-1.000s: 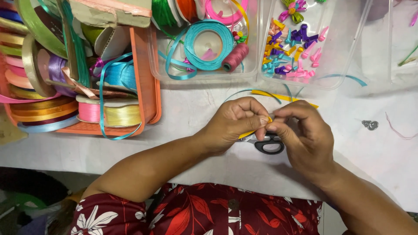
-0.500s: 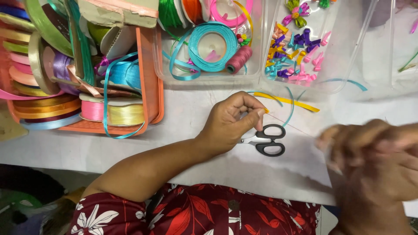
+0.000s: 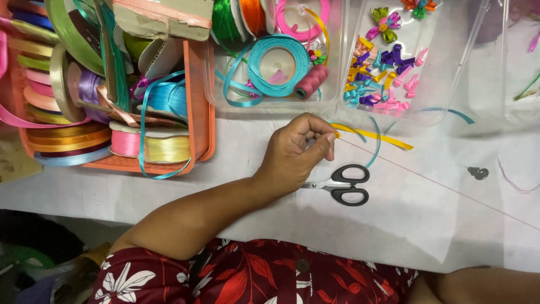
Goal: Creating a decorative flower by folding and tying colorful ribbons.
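1. Yellow satin ribbon strip (image 3: 376,135) lies flat on the white worktop (image 3: 427,225); I see its near end pinched in the grip of the left hand (image 3: 298,152), fingers closed tight on it.
2. Thin pink thread (image 3: 439,183) runs taut from that same pinch toward the lower right edge of the view.
3. Black-handled scissors (image 3: 343,184) lie on the worktop just beside the left hand, blades tucked under it.
4. Right hand: out of view; I can see only a forearm at the lower right corner.
5. Orange plastic basket of ribbon rolls (image 3: 202,112) sits at upper left; a clear plastic tray (image 3: 337,67) with a teal ribbon spool (image 3: 278,65) stands just beyond the hand.
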